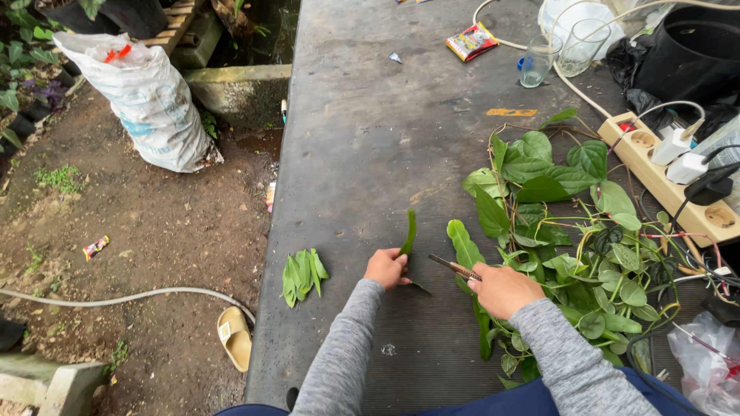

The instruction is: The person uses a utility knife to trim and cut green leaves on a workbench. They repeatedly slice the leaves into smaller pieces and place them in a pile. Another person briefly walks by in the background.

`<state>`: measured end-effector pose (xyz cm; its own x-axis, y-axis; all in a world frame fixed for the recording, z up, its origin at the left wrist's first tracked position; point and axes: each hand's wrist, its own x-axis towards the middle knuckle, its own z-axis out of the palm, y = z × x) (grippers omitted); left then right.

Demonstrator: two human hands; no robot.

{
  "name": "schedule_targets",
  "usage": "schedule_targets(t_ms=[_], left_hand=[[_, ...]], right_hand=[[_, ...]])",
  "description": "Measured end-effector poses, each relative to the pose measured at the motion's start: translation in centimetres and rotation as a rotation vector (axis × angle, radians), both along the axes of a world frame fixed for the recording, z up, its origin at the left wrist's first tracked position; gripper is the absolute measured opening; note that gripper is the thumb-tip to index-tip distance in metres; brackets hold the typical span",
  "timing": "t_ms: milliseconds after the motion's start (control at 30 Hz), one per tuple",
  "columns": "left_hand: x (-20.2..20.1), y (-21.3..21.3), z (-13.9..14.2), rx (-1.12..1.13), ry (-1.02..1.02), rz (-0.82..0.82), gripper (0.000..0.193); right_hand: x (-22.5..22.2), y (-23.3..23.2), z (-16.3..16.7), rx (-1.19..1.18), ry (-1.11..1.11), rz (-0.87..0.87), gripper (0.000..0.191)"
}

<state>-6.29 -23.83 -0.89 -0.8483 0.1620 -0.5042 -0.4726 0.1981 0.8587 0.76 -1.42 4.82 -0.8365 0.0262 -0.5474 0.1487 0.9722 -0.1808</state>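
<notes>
1. Two hands work near the middle of the dark bench point(362, 139). The left hand point(385, 267) pinches the lower end of a single green leaf point(409, 231), so that the blade stands up and away from the person.
2. The right hand point(501, 289) has its fingers curled tight around the handle of a thin blade tool point(453, 267), whose tip points left toward the base of that leaf, close to the left hand.
3. The step in hand looks like trimming: one leaf is held ready and the tool is brought to its stem end. Whether the tip touches the leaf cannot be told.
4. To the left of the left hand, a small stack of trimmed leaves point(302, 275) lies flat on the bench, apart from the hand.
5. To the right, a large heap of leafy vines point(574, 231) spreads across the bench, up against the right hand and reaching to a power strip point(669, 173) at the far right.
6. The next move seems to call for a steady pinch on the leaf and a short, controlled cut kept clear of the left fingertips.
</notes>
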Motion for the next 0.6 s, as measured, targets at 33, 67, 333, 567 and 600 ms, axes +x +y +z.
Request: schedule_targets(t_ms=[33, 67, 333, 567, 600], left_hand=[[0.2, -0.3, 0.0, -0.083, 0.043, -0.028, 0.035], [0.5, -0.5, -0.1, -0.145, 0.086, -0.018, 0.034], [2.0, -1.9, -0.1, -0.446, 0.415, 0.089, 0.056], [4.1, -2.5, -1.8, -0.793, 0.640, -0.073, 0.050], [4.3, -2.4, -1.9, -0.822, 0.594, -0.099, 0.053]], right_hand=[[0.3, -0.2, -0.2, -0.013, -0.009, 0.003, 0.032], [0.4, -0.2, -0.3, -0.024, -0.013, 0.006, 0.031], [1.7, -2.0, -2.1, -0.071, 0.063, 0.062, 0.029], [2.1, -3.8, -3.4, -0.111, 0.182, 0.117, 0.026], [2.2, -3.9, -3.5, -0.108, 0.177, 0.124, 0.026]])
